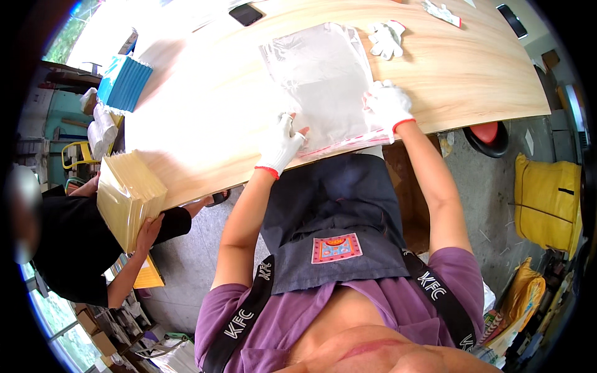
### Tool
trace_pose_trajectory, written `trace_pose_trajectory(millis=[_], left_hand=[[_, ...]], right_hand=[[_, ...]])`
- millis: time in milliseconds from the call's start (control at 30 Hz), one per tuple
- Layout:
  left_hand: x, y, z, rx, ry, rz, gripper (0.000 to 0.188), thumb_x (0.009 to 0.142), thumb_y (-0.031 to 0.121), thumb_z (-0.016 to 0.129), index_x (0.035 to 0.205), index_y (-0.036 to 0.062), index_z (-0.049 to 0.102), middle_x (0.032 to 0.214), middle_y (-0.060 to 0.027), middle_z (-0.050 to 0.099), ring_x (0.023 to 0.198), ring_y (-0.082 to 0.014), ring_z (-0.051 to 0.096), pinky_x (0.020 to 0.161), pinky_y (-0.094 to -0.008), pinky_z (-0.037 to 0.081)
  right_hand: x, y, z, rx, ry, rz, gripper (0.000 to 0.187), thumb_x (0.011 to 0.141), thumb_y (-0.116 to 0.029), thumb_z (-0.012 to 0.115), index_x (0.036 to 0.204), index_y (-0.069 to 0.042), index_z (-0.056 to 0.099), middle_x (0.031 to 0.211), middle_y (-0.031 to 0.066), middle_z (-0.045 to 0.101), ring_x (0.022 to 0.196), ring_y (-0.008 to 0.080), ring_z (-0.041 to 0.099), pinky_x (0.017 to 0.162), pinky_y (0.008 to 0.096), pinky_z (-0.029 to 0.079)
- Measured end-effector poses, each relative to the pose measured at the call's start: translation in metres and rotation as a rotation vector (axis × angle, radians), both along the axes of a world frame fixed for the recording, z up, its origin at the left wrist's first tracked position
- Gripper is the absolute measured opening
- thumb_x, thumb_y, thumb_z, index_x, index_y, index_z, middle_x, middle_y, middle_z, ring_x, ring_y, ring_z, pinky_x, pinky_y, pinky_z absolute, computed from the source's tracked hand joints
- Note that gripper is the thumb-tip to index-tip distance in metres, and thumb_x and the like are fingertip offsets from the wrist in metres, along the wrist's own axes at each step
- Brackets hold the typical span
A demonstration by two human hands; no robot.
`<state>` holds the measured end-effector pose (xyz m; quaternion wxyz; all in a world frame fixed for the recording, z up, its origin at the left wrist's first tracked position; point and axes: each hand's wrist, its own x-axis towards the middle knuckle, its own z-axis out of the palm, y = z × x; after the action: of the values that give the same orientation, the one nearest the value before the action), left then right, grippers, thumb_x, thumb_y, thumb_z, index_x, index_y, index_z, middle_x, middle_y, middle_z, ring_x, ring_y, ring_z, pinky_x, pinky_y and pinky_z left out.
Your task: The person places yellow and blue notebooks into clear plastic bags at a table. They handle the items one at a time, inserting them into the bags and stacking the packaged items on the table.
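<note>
A sheaf of clear flat plastic bags (pixel 326 78) lies on the wooden table in front of me, its red-striped edge along the near table edge. My left hand (pixel 281 142), in a white glove with bare fingertips and a red cuff, is at the bags' near left corner, thumb and fingers apart. At their right edge is my right hand (pixel 390 107), gloved the same way. Its fingers are curled in against the plastic and appear to pinch a bag's edge; the palm is hidden.
Spare white gloves (pixel 387 40) and a black phone (pixel 246 14) lie farther back on the table (pixel 460 74). A blue stack of packets (pixel 124 84) stands at the far left. Beside the table, another person holds a yellowish plastic-wrapped stack (pixel 130 199). A black-and-red stool (pixel 487 133) stands right.
</note>
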<state>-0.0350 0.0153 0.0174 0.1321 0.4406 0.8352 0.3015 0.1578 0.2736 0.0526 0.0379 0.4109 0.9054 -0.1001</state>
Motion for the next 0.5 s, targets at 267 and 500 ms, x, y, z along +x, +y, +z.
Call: trace_pose_trajectory(millis=[267, 500], left_hand=[[-0.071, 0.035, -0.007, -0.041, 0.275, 0.102, 0.072, 0.083, 0.045, 0.072, 0.138, 0.0013, 0.052, 0.141, -0.0121, 0.051, 0.126, -0.0305, 0.05, 0.104, -0.0399, 0.043], [-0.066, 0.021, -0.015, 0.004, 0.427, 0.054, 0.052, 0.08, 0.038, 0.075, 0.121, 0.0087, 0.064, 0.14, -0.0071, 0.054, 0.126, -0.0286, 0.051, 0.103, -0.0357, 0.044]], right_hand=[[-0.068, 0.093, -0.017, 0.038, 0.152, -0.064, 0.043, 0.093, -0.046, 0.053, 0.115, -0.011, 0.062, 0.117, 0.0174, 0.063, 0.11, 0.0349, 0.062, 0.092, 0.047, 0.049], [-0.095, 0.087, -0.01, -0.063, 0.177, 0.017, 0.043, 0.091, -0.047, 0.054, 0.114, -0.012, 0.064, 0.115, 0.0178, 0.067, 0.103, 0.0334, 0.065, 0.089, 0.0452, 0.051]])
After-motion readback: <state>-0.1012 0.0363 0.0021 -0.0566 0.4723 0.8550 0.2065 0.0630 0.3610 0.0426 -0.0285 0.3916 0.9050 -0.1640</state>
